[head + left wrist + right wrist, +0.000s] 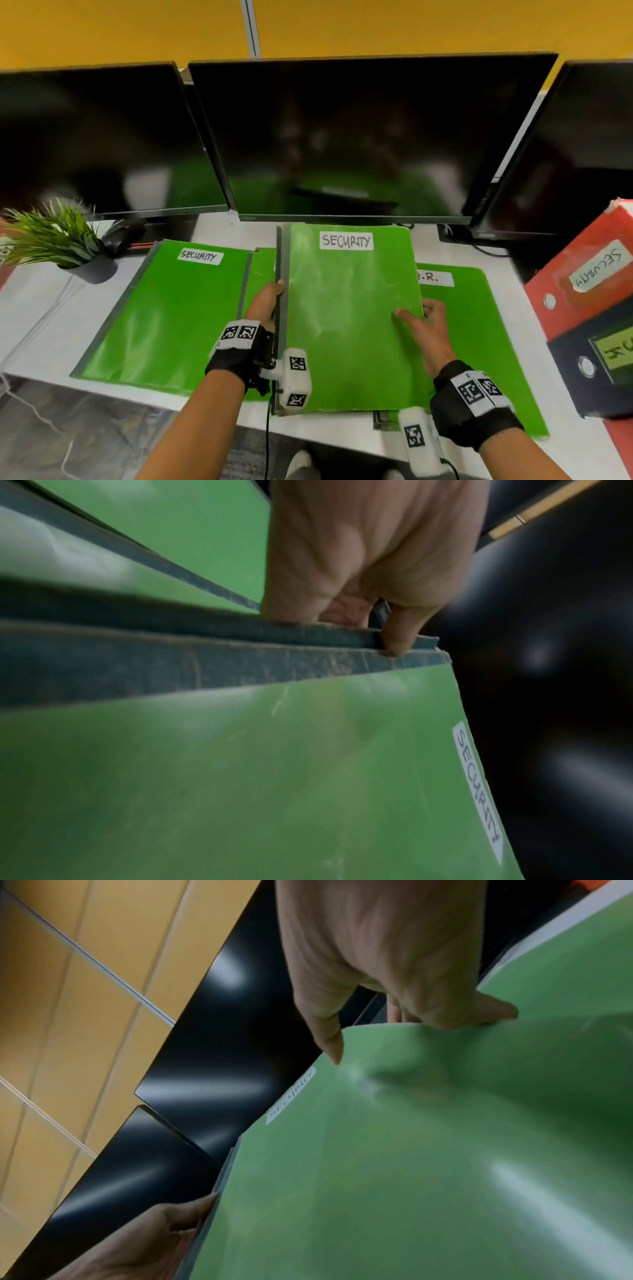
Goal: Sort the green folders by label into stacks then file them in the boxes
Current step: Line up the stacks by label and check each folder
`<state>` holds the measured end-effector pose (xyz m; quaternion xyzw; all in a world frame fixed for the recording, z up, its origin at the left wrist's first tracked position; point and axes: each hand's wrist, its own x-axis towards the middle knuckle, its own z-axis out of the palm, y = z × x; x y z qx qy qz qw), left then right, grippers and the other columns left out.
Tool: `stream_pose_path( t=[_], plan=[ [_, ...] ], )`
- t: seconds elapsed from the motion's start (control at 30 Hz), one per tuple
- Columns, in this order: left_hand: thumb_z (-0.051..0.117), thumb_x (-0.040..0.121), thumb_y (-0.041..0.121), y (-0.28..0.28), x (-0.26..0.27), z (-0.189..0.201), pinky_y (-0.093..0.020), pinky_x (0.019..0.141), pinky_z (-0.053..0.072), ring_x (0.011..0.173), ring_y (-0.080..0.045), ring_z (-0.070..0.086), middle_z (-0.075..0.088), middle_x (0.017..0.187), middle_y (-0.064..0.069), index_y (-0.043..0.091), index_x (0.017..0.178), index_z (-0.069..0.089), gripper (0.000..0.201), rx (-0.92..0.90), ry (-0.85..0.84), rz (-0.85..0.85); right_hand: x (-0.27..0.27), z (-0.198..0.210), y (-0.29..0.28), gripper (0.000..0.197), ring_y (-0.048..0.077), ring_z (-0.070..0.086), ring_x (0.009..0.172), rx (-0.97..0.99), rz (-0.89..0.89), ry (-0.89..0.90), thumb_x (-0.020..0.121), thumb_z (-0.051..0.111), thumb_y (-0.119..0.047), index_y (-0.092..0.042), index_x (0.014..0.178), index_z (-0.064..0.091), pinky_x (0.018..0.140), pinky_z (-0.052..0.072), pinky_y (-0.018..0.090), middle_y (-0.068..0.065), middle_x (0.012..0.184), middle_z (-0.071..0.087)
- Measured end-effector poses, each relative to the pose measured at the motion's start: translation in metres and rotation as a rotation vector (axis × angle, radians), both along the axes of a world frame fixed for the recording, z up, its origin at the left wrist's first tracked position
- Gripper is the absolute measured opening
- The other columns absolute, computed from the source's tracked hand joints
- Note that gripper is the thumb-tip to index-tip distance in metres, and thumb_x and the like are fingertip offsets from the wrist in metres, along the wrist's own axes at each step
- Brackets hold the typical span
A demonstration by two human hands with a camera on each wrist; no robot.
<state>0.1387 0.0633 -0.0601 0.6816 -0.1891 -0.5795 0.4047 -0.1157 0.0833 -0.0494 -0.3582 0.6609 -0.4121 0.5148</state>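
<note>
Under dark monitors point(349, 137), white desk point(51, 308).

Desk before three dark monitors point(342, 137). Left hand point(265, 305) grips the spine of a SECURITY folder point(349, 318); right hand point(424, 325) holds its opposite edge. SECURITY stack point(171, 315) at left, red box point(582, 284) at right.

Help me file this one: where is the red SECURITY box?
In the head view, the red box sits at the desk's right edge, atop a dark box, right of the H.R. folder.
</note>
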Motion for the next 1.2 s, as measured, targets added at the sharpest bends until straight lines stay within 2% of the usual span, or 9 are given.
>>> stream_pose_path(
  t=[0.2, 0.4, 0.6, 0.67, 0.77, 0.9, 0.97, 1.1, 1.2],
  plan=[
    [0.042, 0.098, 0.027, 0.01, 0.032, 0.0, -0.032, 0.066, 0.049, 0.06, -0.019, 0.064, 0.07, 0.056, -0.003, 0.01, 0.083, 0.063, 0.031, -0.049, 0.153, 0.083, 0.03, -0.011, 0.001, 0.048, 0.023, 0.036, 0.127, -0.04, -0.032, -0.04, 0.086, 0.064, -0.015, -0.009, 0.123, 0.035, 0.101, 0.031, 0.033, 0.012, 0.136, 0.039],
    [0.048, 0.095, 0.033, 0.013, 0.063, -0.003, -0.026, 0.054, 0.054, 0.044, -0.014, 0.064, 0.068, 0.053, -0.002, 0.011, 0.08, 0.062, 0.03, -0.104, 0.2, 0.127, 0.043, -0.005, -0.009, 0.025, 0.011, 0.038, 0.081, -0.085, 0.066, -0.089, 0.092, 0.051, -0.016, -0.014, 0.075, 0.033, 0.084, 0.033, 0.03, 0.001, 0.084, 0.037],
    [0.053, 0.092, 0.037, 0.003, 0.085, 0.017, -0.025, 0.056, 0.042, 0.056, -0.02, 0.049, 0.049, 0.056, -0.002, 0.01, 0.077, 0.054, 0.031, -0.194, -0.05, 0.156, 0.048, -0.014, -0.011, 0.007, 0.009, 0.028, 0.063, -0.139, 0.055, -0.068, 0.097, 0.042, -0.009, -0.004, 0.093, 0.041, 0.054, 0.024, 0.023, -0.001, 0.072, 0.028],
    [0.053, 0.093, 0.031, -0.002, 0.1, 0.035, -0.026, 0.057, 0.045, 0.055, -0.015, 0.051, 0.053, 0.052, 0.002, 0.015, 0.071, 0.053, 0.027, -0.334, -0.103, 0.219, 0.058, -0.015, -0.009, 0.017, 0.006, 0.036, 0.064, -0.121, 0.041, -0.187, 0.091, 0.056, -0.025, -0.012, 0.093, 0.045, 0.053, 0.032, 0.021, 0.002, 0.076, 0.031],
    [0.05, 0.095, 0.023, -0.013, 0.121, 0.073, -0.041, 0.084, 0.05, 0.081, -0.022, 0.06, 0.064, 0.077, -0.004, 0.016, 0.08, 0.059, 0.019, -0.573, -0.126, 0.259, 0.079, -0.022, -0.003, 0.047, 0.015, 0.049, 0.108, -0.05, 0.096, -0.346, 0.086, 0.063, -0.019, -0.018, 0.13, 0.044, 0.082, 0.044, 0.026, 0.001, 0.122, 0.048],
    [0.044, 0.098, 0.018, -0.023, 0.141, 0.131, -0.028, 0.064, 0.047, 0.055, -0.006, 0.052, 0.056, 0.053, 0.012, 0.018, 0.077, 0.053, 0.023, -0.796, -0.079, 0.32, 0.115, -0.025, 0.002, 0.064, 0.026, 0.04, 0.131, 0.063, 0.228, -0.381, 0.089, 0.058, -0.01, -0.01, 0.144, 0.026, 0.105, 0.036, 0.041, 0.014, 0.149, 0.033],
    [0.042, 0.099, 0.019, -0.026, 0.15, 0.156, -0.021, 0.056, 0.038, 0.046, 0.002, 0.043, 0.043, 0.053, 0.013, 0.019, 0.076, 0.049, 0.024, -0.87, -0.107, 0.347, 0.134, -0.031, 0.001, 0.07, 0.026, 0.023, 0.141, 0.118, 0.275, -0.304, 0.091, 0.053, -0.007, -0.004, 0.148, 0.012, 0.115, 0.018, 0.04, 0.012, 0.153, 0.021],
    [0.042, 0.099, 0.02, -0.032, 0.171, 0.188, -0.032, 0.071, 0.038, 0.065, -0.008, 0.041, 0.041, 0.068, 0.006, 0.019, 0.08, 0.052, 0.021, -1.006, -0.111, 0.362, 0.17, -0.046, -0.002, 0.068, 0.03, 0.043, 0.13, 0.214, 0.344, -0.209, 0.084, 0.062, -0.011, -0.004, 0.143, 0.03, 0.111, 0.032, 0.044, 0.015, 0.145, 0.039],
    [0.044, 0.095, 0.023, -0.034, 0.182, 0.198, -0.038, 0.076, 0.035, 0.072, -0.014, 0.038, 0.039, 0.073, 0.002, 0.019, 0.082, 0.055, 0.018, -1.066, -0.104, 0.343, 0.192, -0.05, -0.01, 0.067, 0.032, 0.036, 0.134, 0.273, 0.273, -0.234, 0.091, 0.051, 0.001, -0.002, 0.147, 0.014, 0.109, 0.029, 0.039, 0.017, 0.149, 0.031]
  ],
)
